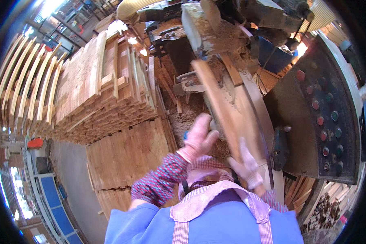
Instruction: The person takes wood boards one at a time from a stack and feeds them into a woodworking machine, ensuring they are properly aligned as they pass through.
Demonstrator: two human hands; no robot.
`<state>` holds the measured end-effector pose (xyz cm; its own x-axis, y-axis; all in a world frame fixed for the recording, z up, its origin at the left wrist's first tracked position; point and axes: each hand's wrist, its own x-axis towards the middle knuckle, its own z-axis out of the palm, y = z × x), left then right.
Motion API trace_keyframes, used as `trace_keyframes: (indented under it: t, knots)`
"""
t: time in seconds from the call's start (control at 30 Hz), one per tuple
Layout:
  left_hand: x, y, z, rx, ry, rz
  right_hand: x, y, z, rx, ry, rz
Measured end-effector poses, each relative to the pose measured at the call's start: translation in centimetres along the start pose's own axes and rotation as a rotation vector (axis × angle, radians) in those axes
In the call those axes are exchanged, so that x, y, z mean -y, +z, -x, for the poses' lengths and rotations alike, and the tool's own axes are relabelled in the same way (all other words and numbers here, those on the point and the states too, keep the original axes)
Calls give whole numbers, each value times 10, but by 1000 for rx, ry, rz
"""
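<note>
A long wooden board (218, 99), smeared by motion, slants across the machine's pale bed (248, 110). Its near end reaches my right hand (248, 166), in a pink glove, with the thumb on one side and the fingers on the other. To the left of the board is my left hand (199, 136), also gloved, its thumb spread away from the fingers and nothing in it. A gap shows between this hand and the board. A shorter wood piece (231, 70) lies farther up the bed, near the dusty machine head (215, 34).
A tall stack of planks (79, 87) stands to my left, above a broad wooden surface (128, 148). On the right is a dark control panel (327, 118) with red and green buttons. Sawdust (187, 112) and offcuts lie by the machine. Wood strips (299, 191) sit lower right.
</note>
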<state>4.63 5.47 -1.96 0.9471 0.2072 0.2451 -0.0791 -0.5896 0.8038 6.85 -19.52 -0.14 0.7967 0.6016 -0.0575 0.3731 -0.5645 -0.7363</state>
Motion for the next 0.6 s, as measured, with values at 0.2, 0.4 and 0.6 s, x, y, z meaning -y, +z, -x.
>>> trace_keyframes:
  t: [0.2,0.4,0.6]
  knots:
    - [68,-236,-139,-427,55,-1468,-88,16,124,-178,187,431]
    - [110,-357,-199,-62,-928,-1417,-87,12,-62,-215,17,755]
    - [163,-407,-200,-170,-909,-1182,-82,-4,-259,-221,-171,745]
